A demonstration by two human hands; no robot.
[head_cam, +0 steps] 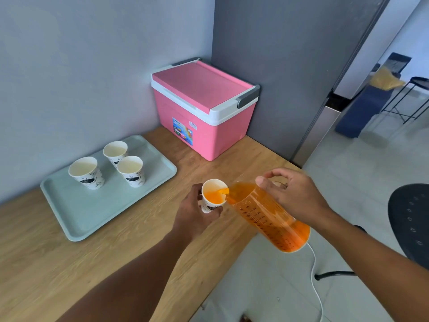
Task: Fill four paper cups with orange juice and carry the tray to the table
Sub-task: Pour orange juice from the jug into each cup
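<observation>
My left hand (195,216) grips a white paper cup (212,196) above the wooden counter, and orange juice partly fills the cup. My right hand (294,194) holds a clear measuring jug (267,217) of orange juice, tilted with its spout at the cup's rim; juice runs into the cup. Three more paper cups (87,173) (115,152) (131,170) stand upright on a pale green tray (92,214) at the left of the counter. They show white insides with no juice.
A pink cooler box (204,108) with a white rim sits in the back corner of the wooden counter (69,275). A grey panel rises at its right. A black chair (411,221) and a white cable (315,270) lie over the floor at right.
</observation>
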